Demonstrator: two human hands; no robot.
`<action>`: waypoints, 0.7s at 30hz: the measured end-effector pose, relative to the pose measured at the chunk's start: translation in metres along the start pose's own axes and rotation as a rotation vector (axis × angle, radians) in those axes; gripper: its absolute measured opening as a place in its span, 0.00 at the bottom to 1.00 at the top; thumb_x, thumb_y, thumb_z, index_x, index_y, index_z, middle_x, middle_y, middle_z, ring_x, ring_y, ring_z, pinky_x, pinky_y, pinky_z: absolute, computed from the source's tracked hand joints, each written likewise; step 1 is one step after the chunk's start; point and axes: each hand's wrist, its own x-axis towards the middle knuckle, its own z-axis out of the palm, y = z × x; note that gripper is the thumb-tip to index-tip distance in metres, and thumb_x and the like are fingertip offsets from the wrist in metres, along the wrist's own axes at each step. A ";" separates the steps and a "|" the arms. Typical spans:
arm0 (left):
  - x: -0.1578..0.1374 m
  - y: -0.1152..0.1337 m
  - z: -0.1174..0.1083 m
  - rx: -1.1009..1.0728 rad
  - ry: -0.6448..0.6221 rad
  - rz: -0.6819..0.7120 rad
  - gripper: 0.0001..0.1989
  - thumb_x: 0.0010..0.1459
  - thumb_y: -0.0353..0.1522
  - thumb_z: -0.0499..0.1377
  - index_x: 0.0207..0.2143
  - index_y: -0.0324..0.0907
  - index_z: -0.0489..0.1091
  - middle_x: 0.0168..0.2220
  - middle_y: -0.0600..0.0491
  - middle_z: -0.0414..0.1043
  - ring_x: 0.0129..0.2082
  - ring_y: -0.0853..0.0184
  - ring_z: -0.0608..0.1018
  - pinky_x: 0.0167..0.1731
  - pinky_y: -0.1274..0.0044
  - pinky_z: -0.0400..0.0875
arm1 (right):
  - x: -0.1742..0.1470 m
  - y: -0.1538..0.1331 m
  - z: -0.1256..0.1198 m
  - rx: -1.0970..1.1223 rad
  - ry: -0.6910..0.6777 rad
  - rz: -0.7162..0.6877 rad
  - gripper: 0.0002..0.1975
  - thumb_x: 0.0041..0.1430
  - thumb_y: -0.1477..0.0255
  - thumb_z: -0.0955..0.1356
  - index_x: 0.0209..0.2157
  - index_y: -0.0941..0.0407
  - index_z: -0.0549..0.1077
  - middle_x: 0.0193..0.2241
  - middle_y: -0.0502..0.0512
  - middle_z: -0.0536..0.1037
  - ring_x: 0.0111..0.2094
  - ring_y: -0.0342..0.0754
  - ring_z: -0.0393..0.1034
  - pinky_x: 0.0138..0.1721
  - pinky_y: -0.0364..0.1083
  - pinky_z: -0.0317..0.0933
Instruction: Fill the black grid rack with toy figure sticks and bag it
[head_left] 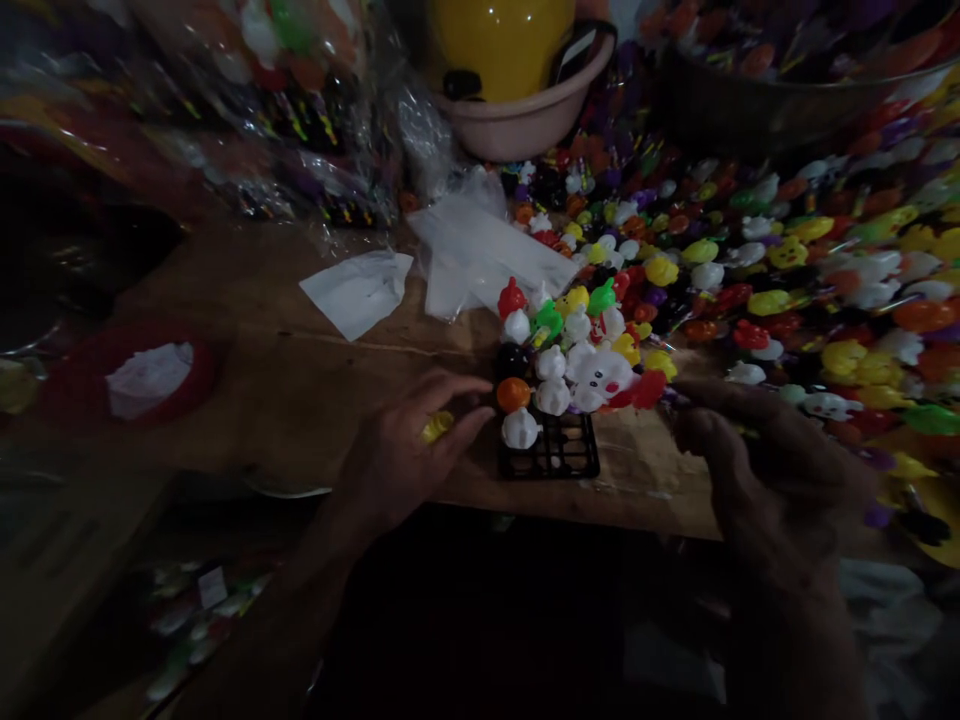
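Note:
A black grid tray (551, 460) lies at the table's front edge, its back part filled with small plastic toy heads in white, green, red and yellow. An orange toy head (513, 394) and a white toy head (520, 429) stand at its left side. My left hand (397, 450) is just left of them, thumb and forefinger apart, with a small yellow toy head (436, 427) tucked in its curled fingers. My right hand (772, 470) pinches the far end of a white-faced toy figure (598, 378) with a red lower part, which lies over the tray's right side.
Loose colourful toys (757, 300) are heaped across the right of the table. Clear plastic bags (487, 250) and a white paper (360, 290) lie behind the tray. A pink basin (525, 120) and a dark metal bowl (795, 110) stand at the back. A red dish (199, 375) is at left.

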 end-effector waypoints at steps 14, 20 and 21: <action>-0.003 -0.007 0.030 -0.072 0.115 0.184 0.08 0.64 0.34 0.61 0.45 0.43 0.72 0.47 0.51 0.75 0.47 0.67 0.79 0.49 0.77 0.75 | 0.102 -0.071 0.003 -0.224 -0.638 -0.393 0.12 0.58 0.73 0.71 0.21 0.55 0.75 0.14 0.43 0.66 0.15 0.34 0.56 0.18 0.39 0.47; -0.006 -0.018 0.026 -0.056 0.091 0.160 0.10 0.64 0.37 0.60 0.46 0.44 0.73 0.49 0.51 0.74 0.49 0.66 0.78 0.50 0.76 0.74 | 0.116 -0.083 0.042 -0.320 -0.736 -0.443 0.17 0.57 0.76 0.72 0.18 0.56 0.65 0.16 0.43 0.62 0.24 0.38 0.67 0.34 0.41 0.66; -0.003 -0.016 0.030 -0.066 0.067 0.148 0.11 0.64 0.38 0.60 0.46 0.44 0.73 0.49 0.51 0.74 0.50 0.65 0.78 0.51 0.75 0.74 | 0.114 -0.089 0.045 -0.365 -0.755 -0.406 0.15 0.55 0.78 0.72 0.19 0.56 0.66 0.18 0.43 0.64 0.27 0.40 0.70 0.37 0.41 0.67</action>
